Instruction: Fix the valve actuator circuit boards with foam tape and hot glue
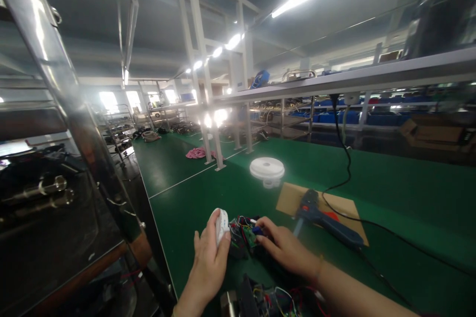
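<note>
My left hand is closed round a small white plastic housing, held upright at the near edge of the green bench. My right hand pinches at a bundle of coloured wires and a small green circuit board that joins onto the housing. A blue part shows at my right fingertips. More wired assemblies lie just below my hands.
A blue glue gun lies on a cardboard sheet to the right, its black cord running up to the shelf. A white round spool sits behind it. A metal rack stands at the left; white frame posts rise mid-bench.
</note>
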A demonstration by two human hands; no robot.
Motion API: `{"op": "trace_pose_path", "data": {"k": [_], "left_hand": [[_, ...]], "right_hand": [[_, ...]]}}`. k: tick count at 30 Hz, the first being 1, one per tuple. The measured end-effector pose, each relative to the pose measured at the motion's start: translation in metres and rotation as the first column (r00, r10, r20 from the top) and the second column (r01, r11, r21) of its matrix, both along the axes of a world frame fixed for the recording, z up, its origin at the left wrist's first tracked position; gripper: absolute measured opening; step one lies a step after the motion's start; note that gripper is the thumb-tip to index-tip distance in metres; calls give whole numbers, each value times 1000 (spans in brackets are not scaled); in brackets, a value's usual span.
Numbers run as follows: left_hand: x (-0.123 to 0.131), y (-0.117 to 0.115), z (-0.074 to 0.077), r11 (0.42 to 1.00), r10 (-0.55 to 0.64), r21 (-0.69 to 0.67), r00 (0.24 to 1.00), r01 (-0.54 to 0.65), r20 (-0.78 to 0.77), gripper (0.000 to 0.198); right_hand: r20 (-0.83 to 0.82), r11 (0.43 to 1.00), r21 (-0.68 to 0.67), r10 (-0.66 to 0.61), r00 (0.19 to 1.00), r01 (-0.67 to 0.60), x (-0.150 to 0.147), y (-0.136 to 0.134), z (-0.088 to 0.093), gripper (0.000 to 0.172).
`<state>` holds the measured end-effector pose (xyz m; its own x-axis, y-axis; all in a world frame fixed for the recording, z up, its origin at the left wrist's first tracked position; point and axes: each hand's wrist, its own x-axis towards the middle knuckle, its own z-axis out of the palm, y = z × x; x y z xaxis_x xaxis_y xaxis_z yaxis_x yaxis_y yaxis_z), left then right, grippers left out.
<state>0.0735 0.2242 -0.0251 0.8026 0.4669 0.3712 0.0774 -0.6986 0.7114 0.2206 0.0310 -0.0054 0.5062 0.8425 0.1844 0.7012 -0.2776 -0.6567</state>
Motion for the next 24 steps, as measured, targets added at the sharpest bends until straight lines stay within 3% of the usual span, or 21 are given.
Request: {"op": "trace_pose_path", "data": {"k": [5, 11, 24], "left_hand": [[2, -3, -3, 992, -127, -7, 985, 127, -117, 56], [14, -8, -4, 984, -166, 35, 977, 172, -137, 63], [31, -15, 12, 991, 42, 130, 994, -29, -99, 48]], "right_hand": [[2, 998, 60, -5, 1000, 5, 0, -1, 2, 12], [20, 987, 134, -90, 996, 87, 4, 1, -5, 6], [-35, 978, 182, -93, 995, 97, 5, 2, -8, 9]]}}
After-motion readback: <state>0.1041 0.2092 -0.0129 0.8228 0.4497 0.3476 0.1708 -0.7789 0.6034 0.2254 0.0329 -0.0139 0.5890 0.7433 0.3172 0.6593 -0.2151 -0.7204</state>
